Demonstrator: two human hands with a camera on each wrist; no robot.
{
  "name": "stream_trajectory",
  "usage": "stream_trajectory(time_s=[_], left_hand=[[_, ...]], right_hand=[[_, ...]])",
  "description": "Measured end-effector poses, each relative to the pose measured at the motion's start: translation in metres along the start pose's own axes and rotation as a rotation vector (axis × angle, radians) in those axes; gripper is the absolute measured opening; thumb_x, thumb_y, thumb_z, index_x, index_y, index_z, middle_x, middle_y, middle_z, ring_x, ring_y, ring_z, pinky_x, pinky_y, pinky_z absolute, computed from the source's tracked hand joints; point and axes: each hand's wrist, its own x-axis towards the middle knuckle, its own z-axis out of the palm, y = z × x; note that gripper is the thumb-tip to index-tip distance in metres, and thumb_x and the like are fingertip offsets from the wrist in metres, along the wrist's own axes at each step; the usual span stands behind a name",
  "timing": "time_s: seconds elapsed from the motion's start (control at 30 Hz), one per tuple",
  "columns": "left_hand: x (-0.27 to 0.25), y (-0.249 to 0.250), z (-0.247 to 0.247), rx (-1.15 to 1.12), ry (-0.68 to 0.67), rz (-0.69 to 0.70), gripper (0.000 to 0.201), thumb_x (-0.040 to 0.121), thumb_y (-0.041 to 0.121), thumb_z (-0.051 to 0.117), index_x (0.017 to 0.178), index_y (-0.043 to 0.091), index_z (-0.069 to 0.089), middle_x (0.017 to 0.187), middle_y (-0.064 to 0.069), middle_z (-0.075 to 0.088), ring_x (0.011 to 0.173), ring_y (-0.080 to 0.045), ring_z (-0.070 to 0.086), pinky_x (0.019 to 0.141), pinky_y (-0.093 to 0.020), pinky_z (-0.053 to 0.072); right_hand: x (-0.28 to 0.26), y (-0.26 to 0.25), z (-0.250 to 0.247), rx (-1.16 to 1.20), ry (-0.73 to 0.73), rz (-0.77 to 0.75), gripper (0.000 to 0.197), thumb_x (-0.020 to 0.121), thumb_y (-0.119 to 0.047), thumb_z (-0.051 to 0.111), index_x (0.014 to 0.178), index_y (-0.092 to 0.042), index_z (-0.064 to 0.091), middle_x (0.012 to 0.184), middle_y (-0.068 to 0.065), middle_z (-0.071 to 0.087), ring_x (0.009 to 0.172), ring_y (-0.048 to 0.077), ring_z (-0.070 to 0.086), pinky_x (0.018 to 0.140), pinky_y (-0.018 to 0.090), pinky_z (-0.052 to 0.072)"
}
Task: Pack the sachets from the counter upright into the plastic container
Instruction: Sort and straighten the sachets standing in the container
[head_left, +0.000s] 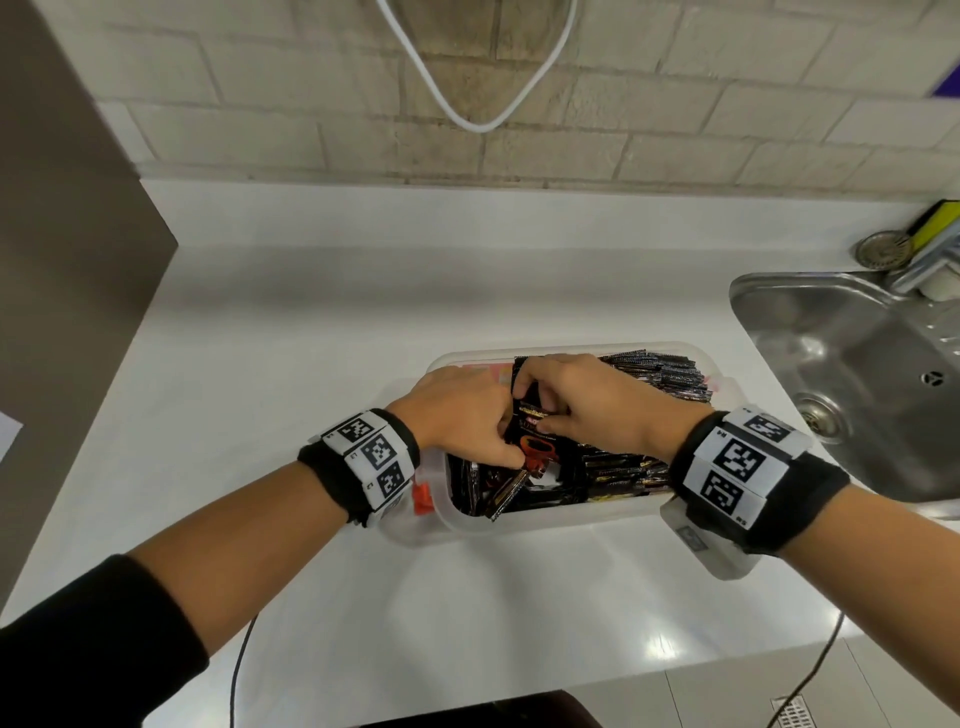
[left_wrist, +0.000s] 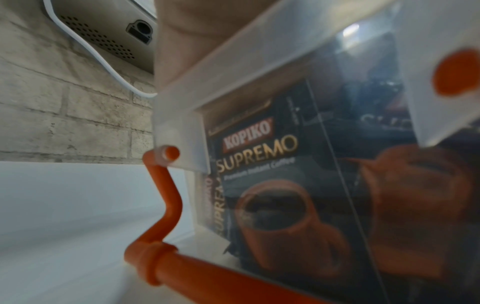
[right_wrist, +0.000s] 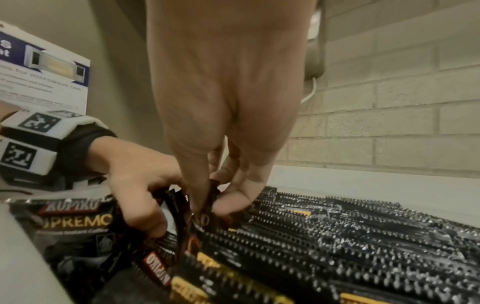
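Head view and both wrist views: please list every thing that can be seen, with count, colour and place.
plastic container: one, clear, on the counter left of the sink
coffee sachets: many, black with gold print, inside the container, most upright
handle: one, orange, at the container's left end
counter: one, white
sink: one, steel, right side
cable: one, white, hanging on the brick wall
sponge: one, yellow-green, behind the sink
left hand: grips sachets in the container
right hand: pinches a sachet beside it
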Motion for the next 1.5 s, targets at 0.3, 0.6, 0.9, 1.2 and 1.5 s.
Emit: stream_trajectory(time_s=[0.3,0.6,0.9,1.2,1.5], left_hand=[[-0.003,0.004,-0.004,0.031,0.072,0.032,0.050,0.058,0.078,0.043,0.053,0.028,0.042,0.044,0.014,0.038,0.044,-0.001,0.036,0.046,-0.021,0.021],[-0.001,0.001,-0.001,0.089,0.029,0.052,0.067,0.060,0.080,0.032,0.078,0.029,0.070,0.048,0.012,0.045,0.052,-0.003,0.043,0.050,-0.025,0.022],[-0.001,-0.002,-0.002,0.091,0.004,0.081,0.053,0.072,0.068,0.040,0.054,0.022,0.060,0.042,0.008,0.043,0.046,-0.009,0.042,0.051,-0.027,0.028],[0.000,-0.002,-0.003,0.090,0.007,0.072,0.054,0.076,0.062,0.032,0.049,0.018,0.045,0.044,0.005,0.038,0.043,-0.012,0.035,0.050,-0.028,0.024],[-0.001,-0.003,-0.003,0.104,0.024,0.112,0.070,0.070,0.089,0.034,0.072,0.030,0.072,0.043,0.011,0.043,0.047,-0.005,0.045,0.050,-0.026,0.025]], right_hand=[[0.005,-0.006,0.014,-0.319,0.010,0.045,0.040,0.086,-0.011,0.066,0.121,-0.013,0.046,0.106,0.004,0.059,0.100,0.026,0.056,0.074,0.030,0.030],[0.008,0.001,0.013,-0.277,0.021,0.069,0.050,0.081,-0.017,0.079,0.119,-0.013,0.046,0.116,0.005,0.052,0.102,0.026,0.054,0.078,0.032,0.040],[0.006,0.009,0.007,-0.329,0.067,0.082,0.035,0.082,-0.033,0.077,0.096,-0.022,0.046,0.098,-0.005,0.041,0.098,0.019,0.046,0.077,0.031,0.034],[-0.012,-0.005,0.020,-0.236,-0.135,0.031,0.019,0.083,-0.053,0.068,0.091,-0.038,0.061,0.090,-0.018,0.065,0.097,0.011,0.042,0.088,0.038,0.031],[-0.015,0.011,0.023,-0.140,-0.069,0.041,0.014,0.094,-0.041,0.065,0.100,-0.031,0.073,0.095,-0.016,0.071,0.092,0.008,0.035,0.092,0.035,0.034]])
